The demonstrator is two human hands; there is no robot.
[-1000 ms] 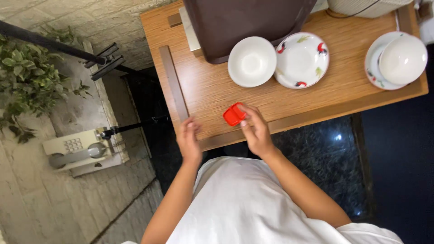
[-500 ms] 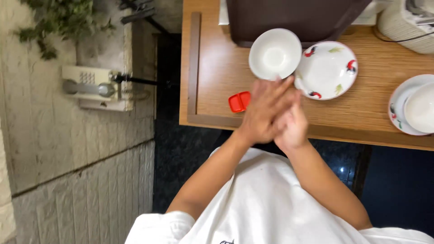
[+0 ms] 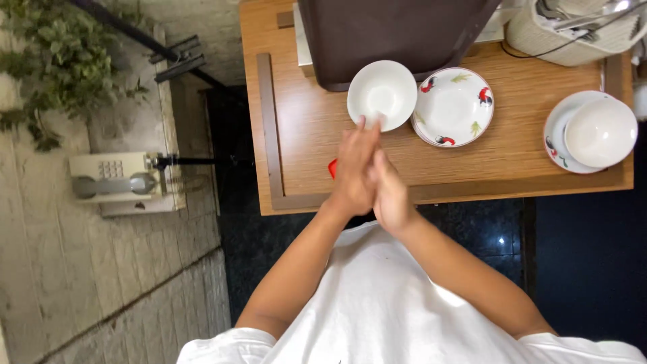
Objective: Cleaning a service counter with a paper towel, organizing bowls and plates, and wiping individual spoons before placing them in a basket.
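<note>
1. A small red object (image 3: 332, 168) is seen lying on the wooden table (image 3: 303, 135), near its front edge; only a sliver shows, just left of the left hand (image 3: 357, 172), the rest being hidden behind that hand.
2. The left hand and the right hand (image 3: 389, 195) are pressed together palm to palm above the table's front edge, fingers stretched out and lying flat against each other.
3. Nothing is gripped by either hand; whether the red object is touched by the left hand cannot be told.
4. The left fingertips (image 3: 364, 125) are seen overlapping the near rim of an empty white bowl (image 3: 381, 94); contact cannot be told.
5. Just right of that bowl, a white plate with red and green painted figures (image 3: 453, 106) is set, touching or nearly touching it.
6. Well to the right, another white bowl (image 3: 600, 132) is stacked on a patterned plate (image 3: 554, 138).
7. A dark brown tray (image 3: 391, 34) is leaned at the table's far side.
</note>
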